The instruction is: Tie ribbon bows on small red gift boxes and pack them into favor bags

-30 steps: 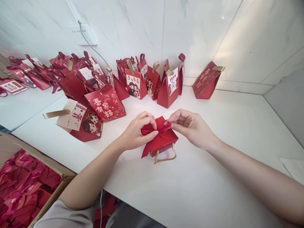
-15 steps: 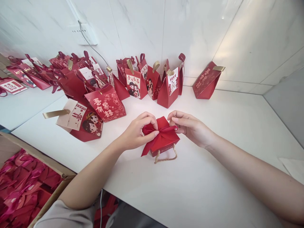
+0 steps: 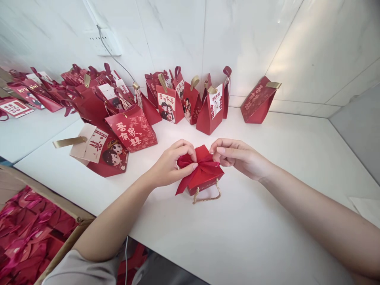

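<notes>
A small red gift box (image 3: 204,179) with a rope handle (image 3: 208,194) stands on the white counter (image 3: 255,221) in front of me. A red ribbon (image 3: 198,165) is wrapped over its folded top. My left hand (image 3: 171,163) pinches the left loop of the ribbon between thumb and fingers. My right hand (image 3: 240,157) is curled at the right side of the box top, its fingertips pinched on the ribbon's other end.
Several finished red gift bags (image 3: 190,101) stand along the marble wall, more are piled at the left (image 3: 97,99), one lies alone at the right (image 3: 259,101). A cardboard box of red ribbons (image 3: 28,233) sits low at the left. A wall socket with cable (image 3: 108,41).
My right hand drew in a little and re-gripped at the right of the ribbon. The ribbon's right part now lies flatter on the box. My left hand stayed put.
</notes>
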The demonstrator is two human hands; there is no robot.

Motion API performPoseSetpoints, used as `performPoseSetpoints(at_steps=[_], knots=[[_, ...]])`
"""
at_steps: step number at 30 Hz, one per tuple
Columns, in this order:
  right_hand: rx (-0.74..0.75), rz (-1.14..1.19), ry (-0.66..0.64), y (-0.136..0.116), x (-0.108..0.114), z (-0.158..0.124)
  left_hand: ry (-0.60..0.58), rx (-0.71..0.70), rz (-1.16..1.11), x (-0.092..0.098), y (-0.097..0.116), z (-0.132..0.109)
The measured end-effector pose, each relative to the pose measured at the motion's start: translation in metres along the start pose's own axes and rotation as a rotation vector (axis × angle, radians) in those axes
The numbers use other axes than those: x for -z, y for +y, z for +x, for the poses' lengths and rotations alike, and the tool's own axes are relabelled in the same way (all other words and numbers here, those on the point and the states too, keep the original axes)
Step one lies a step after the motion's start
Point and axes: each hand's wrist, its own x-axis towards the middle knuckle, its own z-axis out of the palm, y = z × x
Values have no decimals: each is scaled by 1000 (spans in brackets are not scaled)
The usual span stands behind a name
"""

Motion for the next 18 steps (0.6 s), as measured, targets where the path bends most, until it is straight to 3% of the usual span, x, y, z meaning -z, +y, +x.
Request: performPoseSetpoints(at_steps=[6,10,18], knots=[[74,-312,42,-5,6,-2,0,3,-3,0,1,0],[68,-467,-33,-12,11,-6,-2,8,-4,0,2,0],[105,-328,-92,-8,0,-8,-12,7,0,0,2,1]])
